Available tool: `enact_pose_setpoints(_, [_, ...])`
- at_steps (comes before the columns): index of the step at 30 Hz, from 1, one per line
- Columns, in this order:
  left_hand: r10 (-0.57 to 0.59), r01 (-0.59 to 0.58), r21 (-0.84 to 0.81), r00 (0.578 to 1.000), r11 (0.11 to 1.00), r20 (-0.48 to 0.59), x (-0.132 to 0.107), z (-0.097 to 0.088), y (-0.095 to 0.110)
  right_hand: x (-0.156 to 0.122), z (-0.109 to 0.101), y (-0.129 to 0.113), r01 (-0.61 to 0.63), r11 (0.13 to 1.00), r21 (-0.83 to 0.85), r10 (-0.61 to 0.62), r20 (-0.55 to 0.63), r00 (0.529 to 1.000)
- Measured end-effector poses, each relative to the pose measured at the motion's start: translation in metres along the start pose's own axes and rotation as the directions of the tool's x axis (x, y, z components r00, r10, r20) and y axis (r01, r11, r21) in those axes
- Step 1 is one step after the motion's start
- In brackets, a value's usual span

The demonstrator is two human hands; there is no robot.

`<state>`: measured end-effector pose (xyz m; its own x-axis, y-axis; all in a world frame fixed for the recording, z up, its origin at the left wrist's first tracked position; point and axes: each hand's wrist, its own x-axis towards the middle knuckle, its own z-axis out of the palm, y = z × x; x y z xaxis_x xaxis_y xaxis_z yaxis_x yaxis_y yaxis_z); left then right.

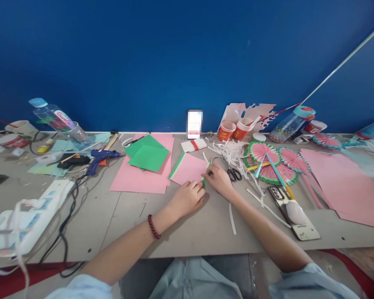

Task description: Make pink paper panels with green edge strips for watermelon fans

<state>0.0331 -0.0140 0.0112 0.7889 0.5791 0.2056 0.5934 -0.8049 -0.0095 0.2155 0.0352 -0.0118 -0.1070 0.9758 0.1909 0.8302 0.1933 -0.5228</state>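
A pink sheet of paper with white-and-green strips along its left and right edges lies on the table in front of me. My right hand pinches the green strip on the right edge between thumb and fingers. Beside it, my left hand has its fingers curled together on the near right corner of the same paper; a bit of green shows between the hands. Loose green sheets lie to the left, on top of larger pink sheets. Black-handled scissors rest just right of my right hand.
Pleated watermelon fans, a phone and white paper strips lie to the right. Red paper cups stand at the back. Leftward are a blue glue gun, a power strip with cords, and a bottle.
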Motion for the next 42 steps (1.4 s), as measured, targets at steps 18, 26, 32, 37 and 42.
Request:
enact_pose_setpoints(18, [-0.148, 0.099, -0.307, 0.978, 0.947, -0.144, 0.003, 0.017, -0.009, 0.003, -0.006, 0.004, 0.039, 0.999, -0.002, -0.039, 0.000, 0.999])
enact_pose_setpoints(26, [-0.069, 0.032, -0.367, 0.994, 0.930, -0.089, 0.001, 0.016, -0.016, -0.001, -0.008, 0.010, 0.108, 0.984, 0.140, -0.104, -0.032, 0.994])
enact_pose_setpoints(32, [-0.022, -0.004, -0.311, 0.997, 0.950, -0.079, 0.002, 0.013, -0.012, -0.001, -0.007, 0.015, 0.141, 0.976, 0.166, -0.137, -0.036, 0.990])
enact_pose_setpoints(37, [-0.013, -0.010, -0.274, 0.997, 0.962, -0.079, 0.002, 0.014, -0.011, 0.000, -0.006, 0.015, 0.138, 0.974, 0.177, -0.134, -0.034, 0.990])
enact_pose_setpoints(42, [0.012, -0.034, -0.250, 0.996, 0.968, -0.087, 0.002, 0.016, -0.011, 0.001, -0.005, 0.013, 0.092, 0.983, 0.159, -0.090, -0.022, 0.996])
